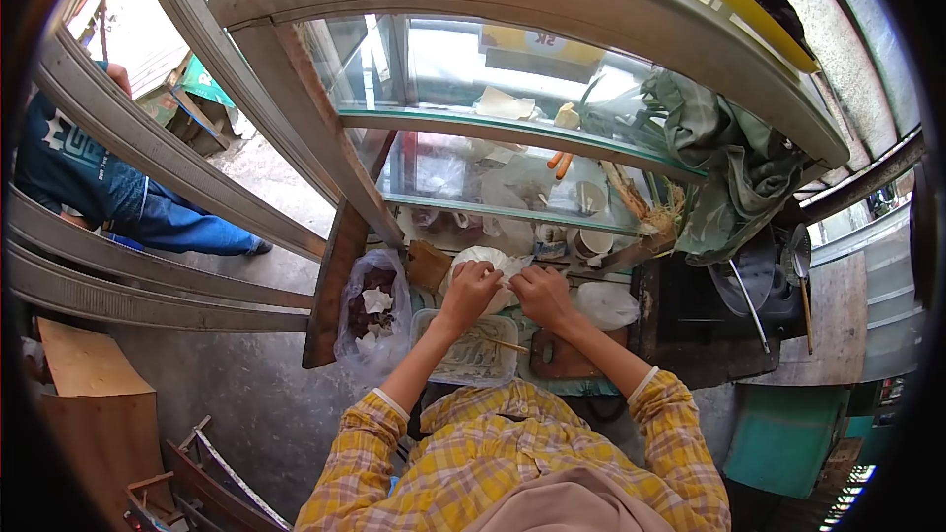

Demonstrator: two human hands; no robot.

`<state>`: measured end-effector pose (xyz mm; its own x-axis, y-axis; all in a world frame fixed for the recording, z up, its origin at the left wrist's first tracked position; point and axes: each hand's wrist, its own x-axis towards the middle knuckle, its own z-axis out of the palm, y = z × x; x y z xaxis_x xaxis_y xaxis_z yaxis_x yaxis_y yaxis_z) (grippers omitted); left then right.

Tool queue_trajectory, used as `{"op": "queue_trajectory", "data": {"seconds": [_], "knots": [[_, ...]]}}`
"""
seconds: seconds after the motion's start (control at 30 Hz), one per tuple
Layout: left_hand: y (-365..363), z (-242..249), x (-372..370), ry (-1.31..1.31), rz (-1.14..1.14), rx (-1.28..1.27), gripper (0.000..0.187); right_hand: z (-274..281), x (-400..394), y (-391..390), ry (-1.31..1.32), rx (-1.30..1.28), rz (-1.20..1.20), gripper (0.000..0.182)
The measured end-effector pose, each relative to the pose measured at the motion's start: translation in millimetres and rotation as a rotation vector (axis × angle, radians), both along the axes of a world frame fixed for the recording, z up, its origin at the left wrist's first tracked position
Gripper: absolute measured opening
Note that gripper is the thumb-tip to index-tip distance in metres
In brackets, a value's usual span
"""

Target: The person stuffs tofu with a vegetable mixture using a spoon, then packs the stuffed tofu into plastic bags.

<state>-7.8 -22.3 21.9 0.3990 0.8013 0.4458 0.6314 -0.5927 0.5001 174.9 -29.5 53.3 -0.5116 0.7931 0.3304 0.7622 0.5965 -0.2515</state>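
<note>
My left hand (470,294) and my right hand (544,296) are close together over the counter, fingers closed in a pinch. Between and just beyond them is a white plastic bag (485,258), its edge gripped by both hands; its contents cannot be made out. Below my wrists sits a clear plastic tub (463,363) with pale residue inside and a thin stick-like handle (505,344) across it. A brown wooden cutting board (562,355) lies under my right forearm. Beside my right hand rests a filled clear bag (607,304).
A plastic bag with dark contents and crumpled paper (376,301) hangs at the left. Ahead stands a glass display case (512,118) holding carrots (564,166). A pan (744,276) and ladle (800,254) are on the right. A person (99,172) stands outside left.
</note>
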Motion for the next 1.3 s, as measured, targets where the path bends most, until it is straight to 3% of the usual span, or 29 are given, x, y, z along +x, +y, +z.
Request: {"op": "queue_trajectory", "data": {"seconds": [0.47,0.9,1.1,1.3], "knots": [[24,20,1,0.422,-0.215,-0.034,0.003,4,-10,2,-0.1,0.033,-0.048,0.003],[27,10,-5,0.289,-0.309,-0.069,0.01,-3,-7,13,-0.014,-0.136,0.003,0.001],[23,11,-6,0.17,-0.266,-0.098,0.013,-4,-5,17,0.101,-0.342,-0.029,0.007],[15,17,-10,-0.081,-0.129,-0.055,0.015,-3,-1,35,0.301,-0.785,-0.097,0.023]]}}
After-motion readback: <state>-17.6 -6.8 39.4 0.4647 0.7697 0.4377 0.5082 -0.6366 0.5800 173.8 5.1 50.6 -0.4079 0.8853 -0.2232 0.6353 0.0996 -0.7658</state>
